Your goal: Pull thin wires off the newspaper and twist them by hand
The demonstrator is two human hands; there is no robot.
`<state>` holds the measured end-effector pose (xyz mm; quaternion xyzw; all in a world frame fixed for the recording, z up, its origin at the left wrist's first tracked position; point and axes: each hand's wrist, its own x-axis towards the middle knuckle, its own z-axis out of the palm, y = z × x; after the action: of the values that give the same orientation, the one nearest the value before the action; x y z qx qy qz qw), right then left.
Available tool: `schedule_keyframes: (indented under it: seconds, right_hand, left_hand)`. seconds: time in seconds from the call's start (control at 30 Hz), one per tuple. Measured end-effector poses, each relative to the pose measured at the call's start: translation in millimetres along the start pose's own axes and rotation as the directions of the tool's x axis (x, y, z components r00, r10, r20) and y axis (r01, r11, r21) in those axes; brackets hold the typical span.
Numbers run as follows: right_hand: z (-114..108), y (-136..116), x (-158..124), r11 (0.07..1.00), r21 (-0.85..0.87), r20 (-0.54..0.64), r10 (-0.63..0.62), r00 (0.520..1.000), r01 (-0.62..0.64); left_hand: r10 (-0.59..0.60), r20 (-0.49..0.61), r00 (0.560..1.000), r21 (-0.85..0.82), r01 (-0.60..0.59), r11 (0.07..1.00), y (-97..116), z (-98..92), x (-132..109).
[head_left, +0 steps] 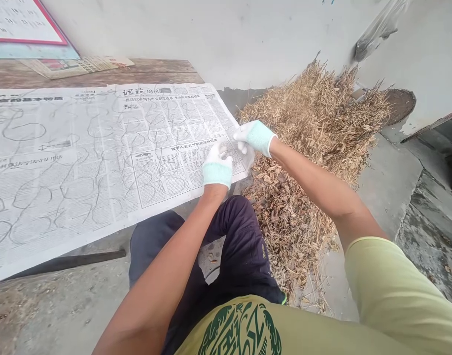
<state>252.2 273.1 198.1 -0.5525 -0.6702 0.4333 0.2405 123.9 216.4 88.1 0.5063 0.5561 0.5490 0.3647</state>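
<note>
Both my hands wear white knit gloves with mint-green cuffs, close together at the right end of a newspaper sheet (189,185). My left hand (217,165) is over the sheet with its fingers curled; what they hold, if anything, is hidden. Just beyond the sheet's right edge, my right hand (253,137) is closed, fingertips pinched together. Below its fingers hangs a thin, clear piece of plastic film (248,160), which they appear to grip. Thin dark looping lines (94,162) run across the printed page; whether drawn or laid on it, I cannot tell.
The newspaper covers a wooden table (162,71); a calendar (26,24) stands at its back left. On the concrete floor to the right lies a large heap of dry stalks and leaves (307,133). Behind it are a round flat basket (401,103) and a plastic bag (377,37).
</note>
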Motion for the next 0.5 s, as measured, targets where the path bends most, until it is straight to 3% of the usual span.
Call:
schedule_keyframes:
  seconds: [0.2, 0.37, 0.5]
  right_hand:
    - [-6.4, 3.6, 4.5, 0.987, 0.143, -0.098, -0.062, 0.993, 0.075]
    - [-9.1, 8.2, 10.9, 0.964, 0.208, -0.140, -0.136, 0.981, 0.164]
    - [-5.1, 9.6, 12.6, 0.954, 0.254, -0.160, -0.122, 0.979, 0.160]
  left_hand:
    - [0.087, 0.025, 0.996, 0.069, -0.089, 0.994, -2.9, 2.9, 0.6]
    - [0.167, 0.073, 0.983, 0.255, -0.180, 0.950, -4.5, -0.9, -2.5]
    - [0.221, 0.098, 0.970, 0.404, -0.242, 0.882, 1.5, -3.1, -2.0]
